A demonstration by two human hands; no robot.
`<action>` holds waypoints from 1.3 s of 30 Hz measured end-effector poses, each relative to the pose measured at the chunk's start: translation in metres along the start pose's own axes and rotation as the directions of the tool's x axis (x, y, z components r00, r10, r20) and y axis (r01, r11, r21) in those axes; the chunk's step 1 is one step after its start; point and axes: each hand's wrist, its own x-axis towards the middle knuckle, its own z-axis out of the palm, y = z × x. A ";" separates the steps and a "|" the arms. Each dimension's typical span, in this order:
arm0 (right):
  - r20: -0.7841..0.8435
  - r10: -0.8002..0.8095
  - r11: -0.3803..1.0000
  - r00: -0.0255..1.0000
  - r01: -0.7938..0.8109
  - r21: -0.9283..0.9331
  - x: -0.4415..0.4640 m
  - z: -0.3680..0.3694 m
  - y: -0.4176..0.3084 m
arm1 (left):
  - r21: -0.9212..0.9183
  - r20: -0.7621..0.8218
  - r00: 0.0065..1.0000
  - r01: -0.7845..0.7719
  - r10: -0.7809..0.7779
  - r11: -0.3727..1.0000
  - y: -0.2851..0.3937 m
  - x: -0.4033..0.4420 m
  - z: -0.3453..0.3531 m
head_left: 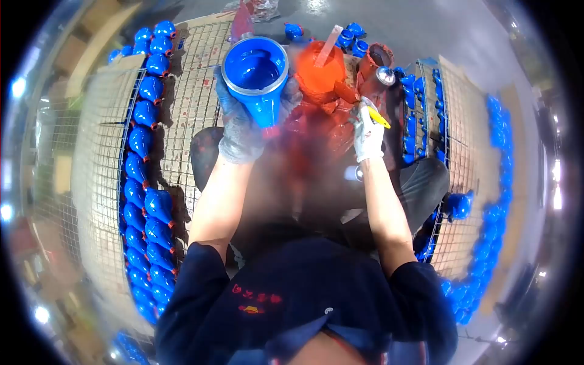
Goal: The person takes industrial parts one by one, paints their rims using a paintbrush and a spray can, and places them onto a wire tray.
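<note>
My left hand [239, 131], in a stained grey glove, is closed around a glossy blue hollow casting [263, 100]. Its wide round mouth faces up toward me, and its narrow lower end has a pinkish-red tip. In a white glove, my right hand [368, 131] grips a yellow-handled paintbrush [379, 117]; its head looks coated in red and points toward the paint. Just left of that hand stands a container of orange-red paint [317, 79], a flat stick [329, 45] standing in it. Red smears below the container are blurred.
Rows of blue castings [141, 143] with red ends line the wire rack [194, 91] on my left. More blue parts [420, 112] fill the right rack [456, 140]. A red-stained can [381, 56] and several blue pieces [353, 36] are ahead on the floor side.
</note>
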 end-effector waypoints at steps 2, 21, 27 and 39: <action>-0.017 0.078 0.954 0.997 -0.070 0.293 0.004 -0.007 0.010 | -0.020 -0.088 0.996 0.011 -0.013 1.000 -0.006 -0.002 0.008; 0.011 0.076 0.907 0.997 -0.074 0.414 -0.085 -0.012 -0.149 | 0.859 0.233 0.971 -0.177 0.060 -0.480 -0.060 -0.056 0.051; 0.366 -0.249 0.853 0.896 0.382 -0.354 -0.106 0.003 -0.203 | 0.625 0.540 0.823 -0.534 -0.177 -0.569 -0.081 -0.082 0.049; 0.520 0.274 0.718 0.809 0.188 -0.671 -0.119 0.020 -0.253 | 0.550 0.629 0.666 -0.745 -0.401 -0.377 -0.088 -0.085 0.064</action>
